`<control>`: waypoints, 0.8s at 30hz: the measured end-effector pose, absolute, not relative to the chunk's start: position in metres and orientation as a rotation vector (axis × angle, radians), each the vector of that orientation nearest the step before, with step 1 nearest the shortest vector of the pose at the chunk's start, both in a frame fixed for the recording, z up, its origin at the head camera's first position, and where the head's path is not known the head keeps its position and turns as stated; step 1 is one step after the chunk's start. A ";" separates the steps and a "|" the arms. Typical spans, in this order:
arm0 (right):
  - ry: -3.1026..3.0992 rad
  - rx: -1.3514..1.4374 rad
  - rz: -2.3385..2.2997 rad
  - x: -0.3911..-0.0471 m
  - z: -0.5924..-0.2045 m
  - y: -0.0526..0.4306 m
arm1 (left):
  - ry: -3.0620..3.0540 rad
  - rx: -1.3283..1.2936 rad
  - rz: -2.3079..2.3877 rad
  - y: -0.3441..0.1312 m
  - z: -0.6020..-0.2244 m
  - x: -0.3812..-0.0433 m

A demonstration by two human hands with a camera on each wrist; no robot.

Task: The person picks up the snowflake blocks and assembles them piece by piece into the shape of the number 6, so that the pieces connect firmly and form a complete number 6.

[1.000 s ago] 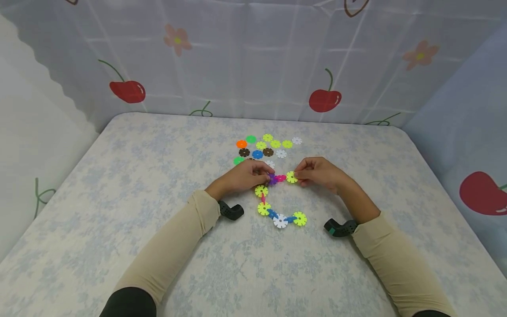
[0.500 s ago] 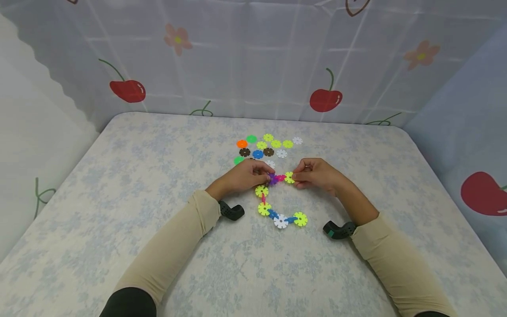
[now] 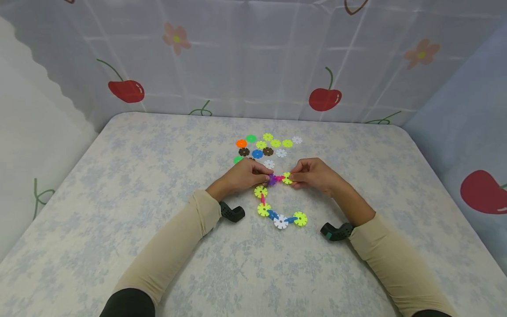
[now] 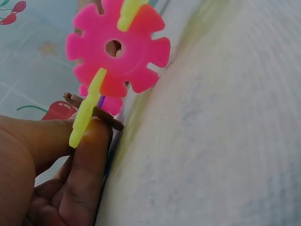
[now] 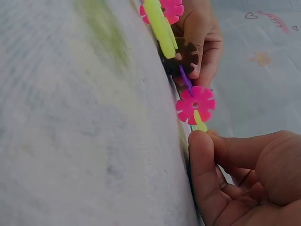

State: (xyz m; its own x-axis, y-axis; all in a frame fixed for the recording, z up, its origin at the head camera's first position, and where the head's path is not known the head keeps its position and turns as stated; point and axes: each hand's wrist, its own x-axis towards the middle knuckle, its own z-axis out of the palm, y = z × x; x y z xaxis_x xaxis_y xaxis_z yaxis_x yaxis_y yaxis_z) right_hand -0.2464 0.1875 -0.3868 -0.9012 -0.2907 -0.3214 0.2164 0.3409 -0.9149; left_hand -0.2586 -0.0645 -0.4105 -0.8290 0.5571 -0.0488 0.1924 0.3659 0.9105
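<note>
A chain of slotted plastic snowflake discs curves over the table between the hands. My left hand (image 3: 246, 177) pinches a brown disc (image 5: 186, 57) in the chain, beside a purple disc (image 3: 272, 180). Slotted onto the purple one is a pink disc (image 5: 196, 104). My right hand (image 3: 315, 177) pinches a yellow disc (image 3: 287, 178) between thumb and forefinger, its edge in a notch of that pink disc. The fingertips hide part of it. From the left hand the chain runs toward me through yellow, pink and blue discs to a white disc (image 3: 281, 222) and a yellow end disc (image 3: 300, 219).
Loose discs lie behind the hands: an orange disc (image 3: 241, 143), a blue disc (image 3: 257, 153), a white disc (image 3: 281, 153) and several green, yellow and brown ones. The table (image 3: 198, 273) has a pale floral cover. A printed curtain (image 3: 245, 61) hangs behind it.
My right hand has moved slightly left with the yellow disc, which now stands closer in to the pink disc and looks turned more edge-on. The left hand stays almost still.
</note>
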 end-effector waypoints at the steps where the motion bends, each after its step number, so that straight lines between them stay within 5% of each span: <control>1: 2.189 -0.068 -1.578 -0.246 -0.387 0.187 | 2.286 0.648 1.453 -0.064 -0.410 -0.258; 24: 2.451 -0.199 -1.323 -0.253 -0.383 0.202 | 2.251 0.632 1.392 -0.063 -0.411 -0.261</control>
State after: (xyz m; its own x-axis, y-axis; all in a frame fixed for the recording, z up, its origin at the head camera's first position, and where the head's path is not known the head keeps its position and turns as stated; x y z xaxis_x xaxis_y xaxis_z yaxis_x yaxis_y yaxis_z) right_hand -0.2530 0.2018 -0.3828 -0.9296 -0.2837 -0.2352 0.0408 0.5549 -0.8309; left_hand -0.2607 -0.0629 -0.4108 -0.8096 0.5764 -0.1107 0.1586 0.3964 0.9043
